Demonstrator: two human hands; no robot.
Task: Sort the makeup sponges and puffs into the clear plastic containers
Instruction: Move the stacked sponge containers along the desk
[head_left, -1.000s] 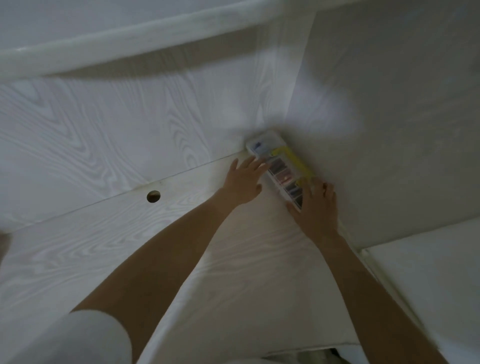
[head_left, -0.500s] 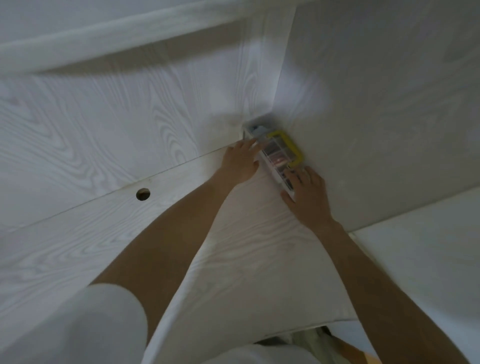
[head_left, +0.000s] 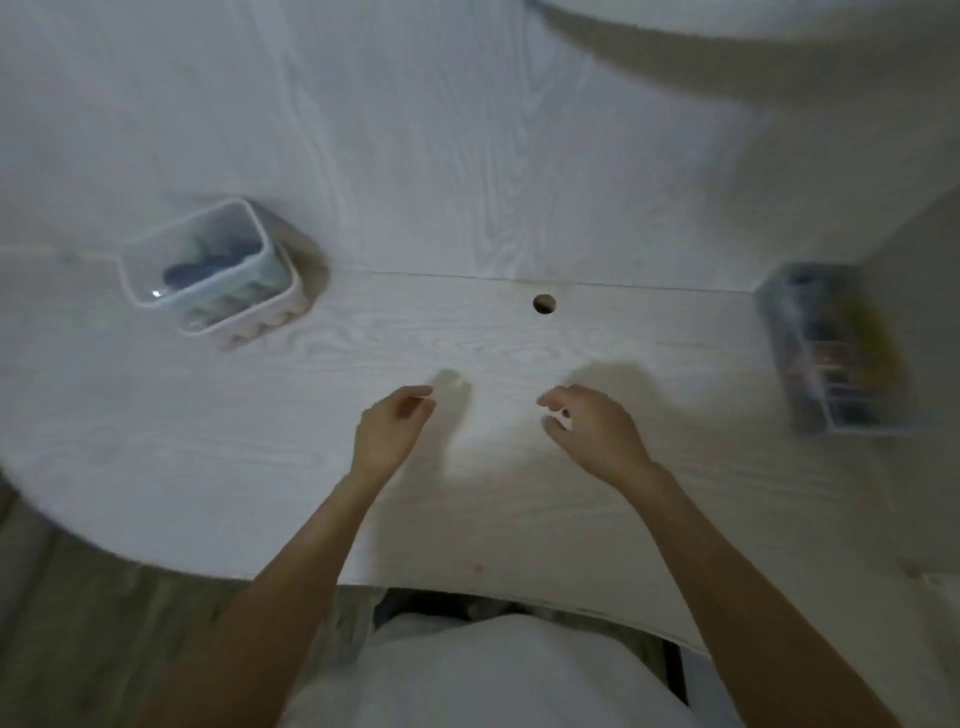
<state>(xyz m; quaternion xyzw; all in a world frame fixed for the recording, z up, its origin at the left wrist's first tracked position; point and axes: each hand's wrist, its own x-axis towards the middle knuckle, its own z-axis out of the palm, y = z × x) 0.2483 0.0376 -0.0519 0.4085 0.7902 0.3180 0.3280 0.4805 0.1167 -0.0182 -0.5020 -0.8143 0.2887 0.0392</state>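
Two clear plastic containers (head_left: 208, 270) sit stacked at the back left of the white wood-grain desk (head_left: 467, 493). The upper one holds dark blue puffs; the lower one shows pale pinkish shapes through its wall. My left hand (head_left: 392, 431) and my right hand (head_left: 595, 431) hover side by side over the middle of the desk, fingers loosely curled, nothing held. Both hands are well apart from the containers. The picture is blurred.
A clear compartment box (head_left: 831, 353) with a yellow handle and coloured contents stands at the back right, against the side wall. A round cable hole (head_left: 544, 303) lies in the desk near the back panel. The desk's curved front edge runs just before my body.
Both hands have let go of the compartment box in the corner and drawn back to the desk's middle. The view has swung left, bringing the stacked containers into sight.
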